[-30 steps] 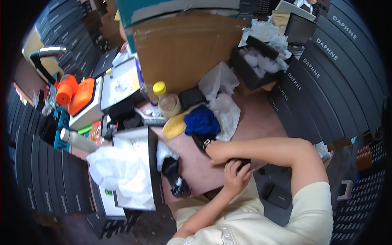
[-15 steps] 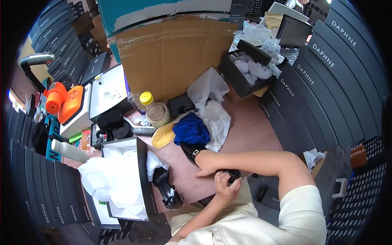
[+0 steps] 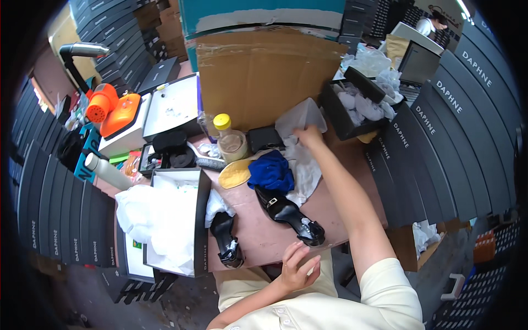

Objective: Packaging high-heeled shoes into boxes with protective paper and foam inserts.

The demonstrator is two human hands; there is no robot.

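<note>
My right hand reaches to the far side of the table, its fingers closed on a sheet of white tissue paper. My left hand is off the near table edge with fingers apart, just below the heel of a black shoe with a buckle. That shoe lies on the table, its toe by a crumpled blue cloth. Its mate, another black shoe, lies to the left with white paper at its toe. Left of it stands an open shoe box full of white tissue.
A yellow-capped bottle, a yellow pad and a black case stand before a large cardboard box. Stacked dark shoe boxes wall the right side. A black box of crumpled paper sits back right.
My right hand has left the buckled shoe and moved far onto the tissue paper. My left hand has let go of the heel and opened. The view has shifted.
</note>
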